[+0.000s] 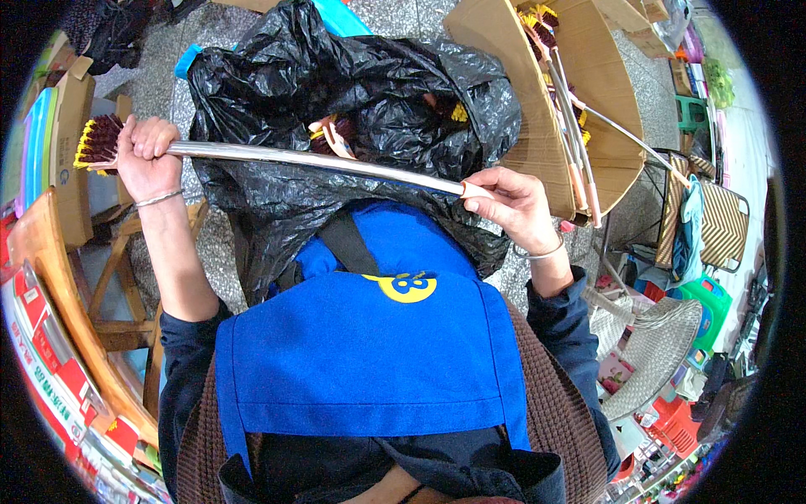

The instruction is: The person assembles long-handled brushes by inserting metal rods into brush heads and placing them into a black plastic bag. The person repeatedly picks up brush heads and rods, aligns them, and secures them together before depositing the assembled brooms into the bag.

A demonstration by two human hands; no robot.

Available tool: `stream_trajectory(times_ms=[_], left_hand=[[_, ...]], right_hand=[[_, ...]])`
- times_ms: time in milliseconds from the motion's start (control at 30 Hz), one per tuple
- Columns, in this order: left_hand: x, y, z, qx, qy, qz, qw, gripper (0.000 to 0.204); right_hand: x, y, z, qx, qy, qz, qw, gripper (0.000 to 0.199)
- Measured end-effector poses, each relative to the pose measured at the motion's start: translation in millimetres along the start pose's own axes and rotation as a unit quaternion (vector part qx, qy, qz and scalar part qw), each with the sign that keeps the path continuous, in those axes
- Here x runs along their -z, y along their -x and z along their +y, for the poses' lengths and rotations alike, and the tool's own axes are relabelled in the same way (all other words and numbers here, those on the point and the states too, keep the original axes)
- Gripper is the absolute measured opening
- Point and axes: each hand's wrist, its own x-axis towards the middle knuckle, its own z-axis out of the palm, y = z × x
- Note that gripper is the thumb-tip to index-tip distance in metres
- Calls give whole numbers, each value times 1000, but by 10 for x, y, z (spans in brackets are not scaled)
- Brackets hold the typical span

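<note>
Across my lap lies a long-handled brush with a silver metal handle (302, 158), held nearly level in both hands. Its head of dark red and yellow bristles (98, 143) points to the left. My left hand (151, 147) is closed round the brush where head meets handle. At the other end, my right hand (514, 206) pinches the pinkish end cap (476, 191) between thumb and fingers. Beneath the handle spreads a large black plastic bag (252, 109) with more brush heads (336, 134) partly showing inside. My blue apron (369, 353) covers my lap.
An open cardboard box (504, 92) at the far right holds several similar brushes (567, 126). At left stand a wooden stool (126, 286) and a wooden table edge (75, 311). A striped folding chair (724, 227) and a woven grey chair (659, 357) are on the right.
</note>
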Motion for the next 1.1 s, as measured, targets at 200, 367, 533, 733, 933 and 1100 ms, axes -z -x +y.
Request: stream_trajectory(times_ms=[200,367,533,733,933,1100], left_hand=[[-92,-32,74,4,-7,-22,1000,34],[-64,-39,65,13,9,18,1000,35],[-59,-44,80,18,12,-10,1000,36],[-54,-66,105,8,-11,29,999,36],[-49,-49,175,0,1,41,999,37],[-88,-25,185,7,-9,44,999,35]], right_hand=[[-74,46,-8,9,10,-14,1000,22],[-54,69,-7,-27,-35,16,999,24],[-58,74,44,-108,-198,-18,974,21],[-122,51,150,-106,-301,2,948,28],[-123,60,189,-48,-173,9,984,28],[-132,58,209,-42,-143,26,988,31]])
